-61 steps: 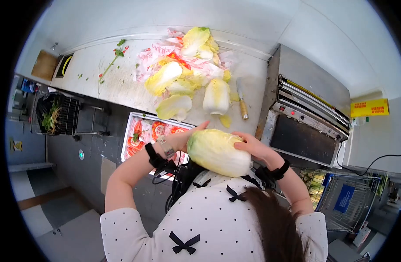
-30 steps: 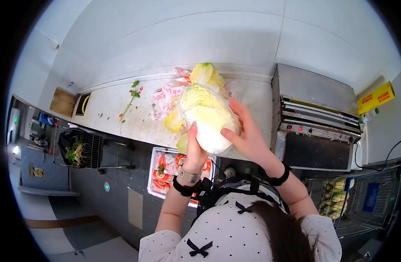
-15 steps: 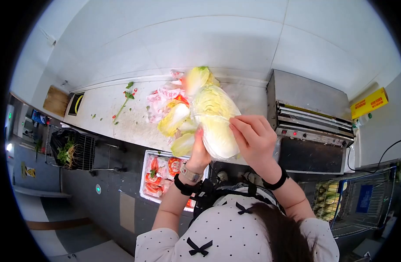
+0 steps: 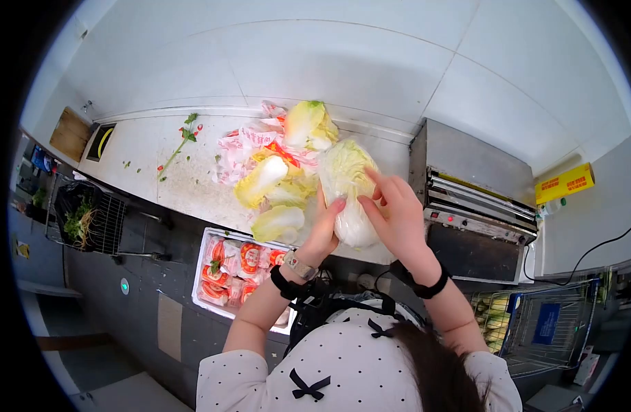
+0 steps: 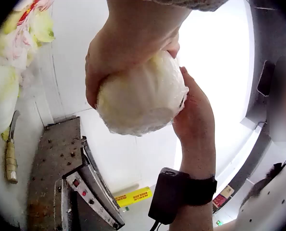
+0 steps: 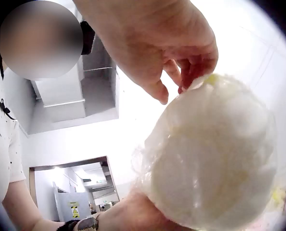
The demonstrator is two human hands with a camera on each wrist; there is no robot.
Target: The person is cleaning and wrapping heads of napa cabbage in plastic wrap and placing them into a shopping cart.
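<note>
1. Film-wrapped cabbage is held up in front of the torso, over the counter's front edge; its pale base is turned toward the person.
2. Left hand: cabbage is grasped from the left side, thumb laid on top, fingers curled round underneath.
3. Right hand: fingers are bent, tips set against the film on the cabbage; thumb is kept apart from them. Whether film is pinched cannot be told.
4. On the counter, loose yellow leaves and crumpled pink-printed plastic are heaped just left of the cabbage.
5. A wooden-handled knife is seen on the counter in the left wrist view, beside the steel machine.
6. Below the counter, red-and-white packs are stacked in a white box.
7. At far right, a cart is parked; a yellow box is placed beyond the machine.
</note>
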